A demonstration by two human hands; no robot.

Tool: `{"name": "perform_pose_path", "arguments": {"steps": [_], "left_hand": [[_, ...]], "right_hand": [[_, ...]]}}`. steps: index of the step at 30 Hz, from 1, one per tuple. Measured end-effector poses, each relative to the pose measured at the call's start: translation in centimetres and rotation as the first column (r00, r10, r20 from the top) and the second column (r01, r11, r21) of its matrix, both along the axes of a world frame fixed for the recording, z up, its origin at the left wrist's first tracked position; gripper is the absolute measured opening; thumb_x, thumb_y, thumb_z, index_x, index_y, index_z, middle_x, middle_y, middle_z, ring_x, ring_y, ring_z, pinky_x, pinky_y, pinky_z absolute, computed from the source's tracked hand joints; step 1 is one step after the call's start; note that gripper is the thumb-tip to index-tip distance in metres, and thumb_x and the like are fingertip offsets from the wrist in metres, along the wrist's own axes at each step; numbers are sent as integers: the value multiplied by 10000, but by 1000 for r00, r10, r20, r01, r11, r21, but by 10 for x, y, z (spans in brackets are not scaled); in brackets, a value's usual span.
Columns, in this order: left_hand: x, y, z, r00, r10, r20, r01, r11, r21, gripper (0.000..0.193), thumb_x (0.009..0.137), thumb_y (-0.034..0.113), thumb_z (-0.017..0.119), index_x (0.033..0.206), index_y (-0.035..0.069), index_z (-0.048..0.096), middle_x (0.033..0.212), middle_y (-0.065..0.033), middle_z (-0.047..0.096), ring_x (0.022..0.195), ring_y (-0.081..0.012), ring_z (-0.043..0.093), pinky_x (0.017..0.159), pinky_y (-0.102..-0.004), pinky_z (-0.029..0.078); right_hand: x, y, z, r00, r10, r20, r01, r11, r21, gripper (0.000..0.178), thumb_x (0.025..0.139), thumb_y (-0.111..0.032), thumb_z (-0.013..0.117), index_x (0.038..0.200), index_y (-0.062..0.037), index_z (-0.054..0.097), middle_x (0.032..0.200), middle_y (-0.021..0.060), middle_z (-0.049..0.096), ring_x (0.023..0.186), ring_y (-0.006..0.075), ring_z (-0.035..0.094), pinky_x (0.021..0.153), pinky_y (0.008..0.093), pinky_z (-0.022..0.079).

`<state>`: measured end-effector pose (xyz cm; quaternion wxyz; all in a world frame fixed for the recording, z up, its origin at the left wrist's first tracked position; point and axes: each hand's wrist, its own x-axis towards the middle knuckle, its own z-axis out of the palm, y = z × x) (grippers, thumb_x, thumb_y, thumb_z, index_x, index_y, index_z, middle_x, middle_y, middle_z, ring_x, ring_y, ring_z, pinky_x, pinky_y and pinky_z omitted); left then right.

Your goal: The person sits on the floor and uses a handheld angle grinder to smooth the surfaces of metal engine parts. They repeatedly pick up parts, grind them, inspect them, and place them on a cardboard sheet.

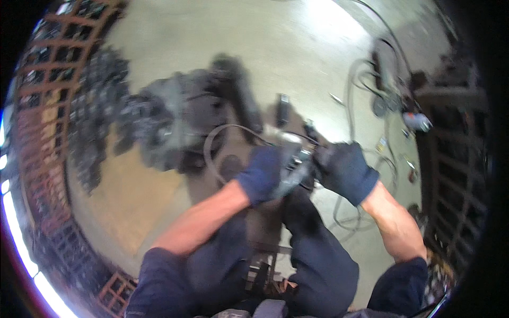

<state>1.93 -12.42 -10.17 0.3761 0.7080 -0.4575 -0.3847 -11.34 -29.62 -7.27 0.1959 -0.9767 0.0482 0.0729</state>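
Observation:
My left hand [268,170], in a dark blue glove, is closed around a grey part with shiny metal bits [301,158] in front of my knees. Blur hides what kind of part it is. Right beside it, my gloved right hand [347,170] is also closed, its fingers curled against the part's right side. What those fingers grip is hidden. A thin grey hose [208,153] loops out to the left of my left hand and runs back toward the part. Just beyond the hands, a small black block [283,108] stands on the floor.
Dark, blurred parts [175,119] are heaped at left, near a brown sheet [132,196]. A rusty wire-mesh crate [45,143] lines the left side; another dark mesh crate [456,159] stands at right. Cables [350,100] and a spray can [417,122] lie near the right crate.

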Motion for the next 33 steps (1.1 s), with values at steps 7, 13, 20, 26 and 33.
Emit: {"name": "perform_pose_path", "arguments": {"steps": [7,13,20,26,33], "left_hand": [[-5,-8,30,987,47,155,-54,998,37,127,932,157,672,909,39,630,741,-174,640,641,-275,667,584,-381,499],[-3,-1,5,996,62,69,-66,996,55,131,962,144,632,1029,32,646,724,-132,631,616,-210,641,577,-351,503],[-2,9,2,979,-1,205,-11,998,56,122,950,157,655,936,35,656,708,-130,601,606,-194,603,594,-343,501],[-3,6,11,992,-25,120,21,999,35,172,938,150,671,850,17,608,661,-97,534,577,-132,492,556,-315,451],[-1,16,6,931,145,-336,-86,979,184,160,968,181,643,919,30,624,748,27,565,699,-48,513,609,-262,467]], "right_hand": [[-7,6,1,999,-16,31,20,988,-152,158,753,-204,704,784,-68,631,635,126,614,564,310,666,473,415,471],[-1,18,-23,984,-140,108,140,990,11,137,757,-208,695,750,-83,641,643,142,631,578,323,669,501,439,482],[-9,31,-16,943,-287,-172,333,854,400,251,921,-282,660,934,-35,698,790,169,710,729,350,715,655,431,555],[-99,-17,-72,541,-492,-682,780,-9,625,414,943,-348,697,1141,15,696,883,97,733,766,162,690,719,337,558],[-61,-16,-154,511,-789,-340,858,443,261,347,883,-330,620,1054,-52,741,1037,212,724,971,402,689,852,425,544]]}}
